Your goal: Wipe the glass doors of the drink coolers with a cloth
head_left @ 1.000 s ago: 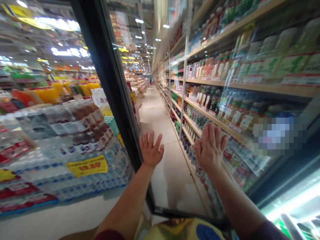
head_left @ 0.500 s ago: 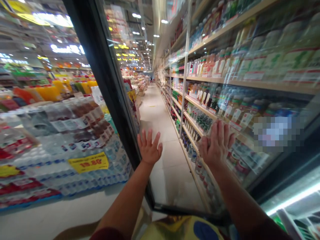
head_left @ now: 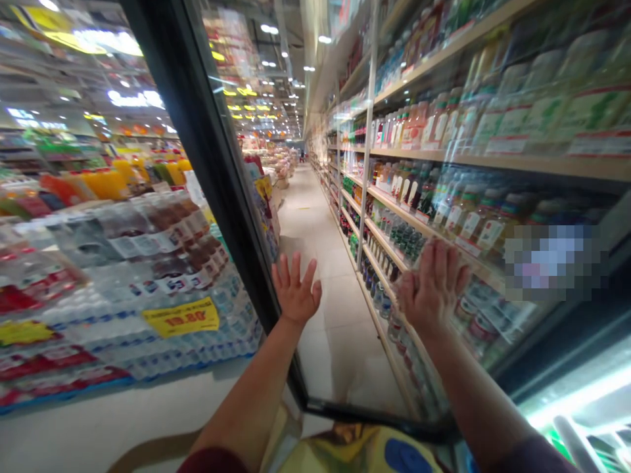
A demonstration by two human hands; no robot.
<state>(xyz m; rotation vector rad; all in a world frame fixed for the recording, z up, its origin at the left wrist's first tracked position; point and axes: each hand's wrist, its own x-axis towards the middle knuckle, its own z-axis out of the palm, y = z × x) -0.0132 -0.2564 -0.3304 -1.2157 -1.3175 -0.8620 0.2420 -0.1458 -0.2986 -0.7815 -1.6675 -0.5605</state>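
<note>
A glass door (head_left: 340, 368) with a black frame (head_left: 207, 151) stands open in front of me. My left hand (head_left: 298, 292) lies flat on the pane beside the frame's left upright, its fingers spread. Farther right, my right hand (head_left: 430, 289) rests against the same glass, fingers stretched out and close together. Neither hand shows anything held, though the right palm is hidden. Through and on the pane I see shelves of bottled drinks (head_left: 486, 220), partly as reflections. Below my arms is a yellow printed item (head_left: 355, 453) with a blue patch.
Stacked packs of bottled drinks (head_left: 162, 236) stand left of the door, with a yellow price sign (head_left: 182, 316) on them. A lit cooler interior (head_left: 586, 420) shows at lower right. A pale floor aisle (head_left: 305, 197) appears through the glass.
The view has shifted slightly, so the stacked packs and signs sit a little farther right. My right hand has moved slightly right in the picture; my left hand stays nearly where it was.
</note>
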